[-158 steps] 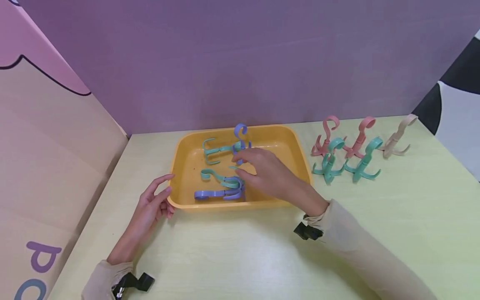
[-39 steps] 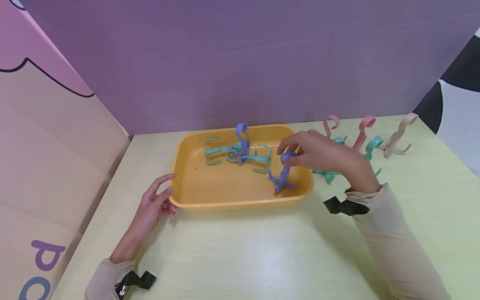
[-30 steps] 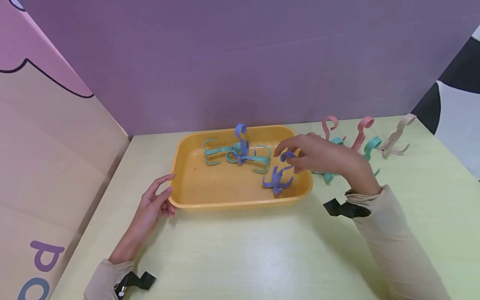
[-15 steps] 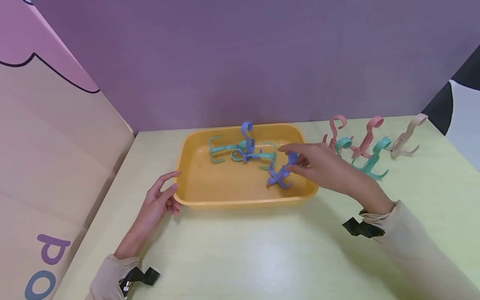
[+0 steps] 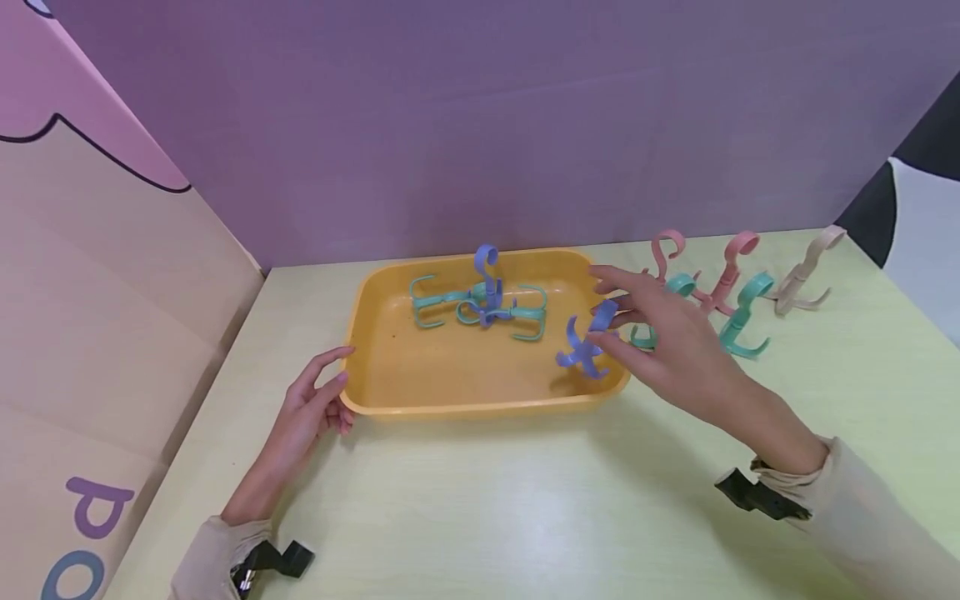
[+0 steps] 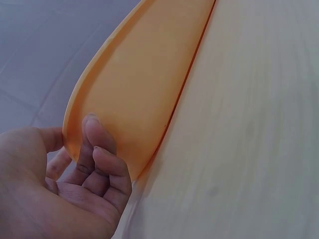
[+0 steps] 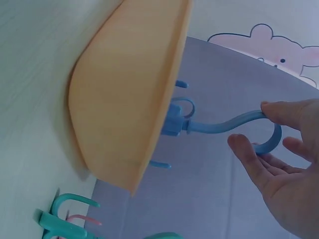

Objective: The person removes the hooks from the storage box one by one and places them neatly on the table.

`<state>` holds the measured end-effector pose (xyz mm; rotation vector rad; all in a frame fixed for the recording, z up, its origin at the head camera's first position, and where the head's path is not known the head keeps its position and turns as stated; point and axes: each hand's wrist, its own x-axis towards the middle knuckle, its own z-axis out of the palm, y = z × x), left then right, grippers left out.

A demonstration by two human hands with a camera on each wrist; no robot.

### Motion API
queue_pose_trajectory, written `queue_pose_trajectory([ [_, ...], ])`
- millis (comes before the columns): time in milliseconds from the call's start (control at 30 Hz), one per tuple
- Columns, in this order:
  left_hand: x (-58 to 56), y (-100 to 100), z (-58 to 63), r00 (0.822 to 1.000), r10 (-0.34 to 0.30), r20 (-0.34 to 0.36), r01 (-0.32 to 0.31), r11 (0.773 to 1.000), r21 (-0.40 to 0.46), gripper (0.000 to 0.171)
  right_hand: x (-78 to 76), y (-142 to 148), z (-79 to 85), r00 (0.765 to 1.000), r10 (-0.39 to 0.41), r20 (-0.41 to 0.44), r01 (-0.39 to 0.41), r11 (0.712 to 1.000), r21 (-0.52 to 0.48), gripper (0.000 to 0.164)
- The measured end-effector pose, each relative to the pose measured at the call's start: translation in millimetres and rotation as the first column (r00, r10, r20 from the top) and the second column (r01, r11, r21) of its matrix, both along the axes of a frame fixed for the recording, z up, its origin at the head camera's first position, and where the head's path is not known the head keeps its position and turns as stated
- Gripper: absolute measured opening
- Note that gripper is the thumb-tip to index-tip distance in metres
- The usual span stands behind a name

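In the head view my right hand (image 5: 675, 342) pinches a blue-purple plastic claw hook (image 5: 581, 350) by its curled top, over the right end of the yellow tray (image 5: 450, 410). The right wrist view shows that hook's stem (image 7: 214, 126) running from the fingers down behind the tray's side wall, which hides part of the prongs. My left hand (image 5: 303, 417) holds the tray's left end, its index finger at the rim and the lower fingers curled against the outside (image 6: 102, 174). Inside the tray, another blue-purple hook (image 5: 487, 279) stands among two teal hooks (image 5: 528, 313) lying flat.
Right of the tray stand two pink hooks (image 5: 726, 279), a pale beige hook (image 5: 802, 275) and teal hooks (image 5: 742, 317), close behind my right hand. A purple partition (image 5: 480, 125) rises behind the tray, and a printed panel (image 5: 112, 292) borders the table's left side.
Over the last second, the right hand has shifted right with the blue-purple hook, which has swung and moved toward the tray's right end. Earlier that hand was mid-tray. The left hand has stayed put.
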<state>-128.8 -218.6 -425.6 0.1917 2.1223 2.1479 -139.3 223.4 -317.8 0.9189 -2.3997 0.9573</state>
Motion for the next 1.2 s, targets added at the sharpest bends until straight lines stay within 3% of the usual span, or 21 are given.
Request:
queue_pose_trajectory([
  [167, 0.6, -0.1, -0.8, 1.000, 0.003, -0.001, -0.003, 1.000, -0.004, 0.046, 8.0, 3.9, 7.7, 0.998, 0.003, -0.064, -0.009, 0.996, -0.093, 0.077],
  [333, 0.5, 0.4, -1.2, 1.000, 0.000, 0.003, 0.000, 1.000, -0.002, 0.046, 15.1, 10.7, 14.9, 0.990, 0.009, -0.141, -0.031, 0.988, -0.151, 0.048],
  [500, 0.7, 0.0, 0.5, 1.000, 0.000, 0.010, 0.000, 1.000, 0.000, 0.047, 20.4, 18.5, 25.9, 0.969, -0.004, -0.246, -0.033, 0.988, -0.149, 0.058],
  [633, 0.5, -0.5, 2.2, 1.000, 0.001, 0.018, -0.001, 1.000, 0.004, 0.049, 20.6, 30.5, 33.2, 0.961, -0.027, -0.275, -0.013, 0.990, -0.143, 0.060],
  [900, 1.0, -0.1, 1.9, 1.000, -0.001, 0.021, 0.001, 1.000, 0.002, 0.046, 21.5, 58.5, 44.4, 0.954, -0.155, -0.255, 0.134, 0.986, -0.100, 0.054],
  [1000, 0.4, 0.1, 1.8, 1.000, -0.003, 0.016, 0.003, 1.000, 0.000, 0.046, 24.1, 68.4, 50.6, 0.945, -0.231, -0.230, 0.218, 0.973, -0.080, 0.041],
  [1200, 0.9, -2.4, 1.2, 1.000, 0.000, 0.015, 0.000, 1.000, -0.012, 0.047, 29.2, 89.6, 58.2, 0.910, -0.396, -0.124, 0.393, 0.918, -0.055, 0.046],
])
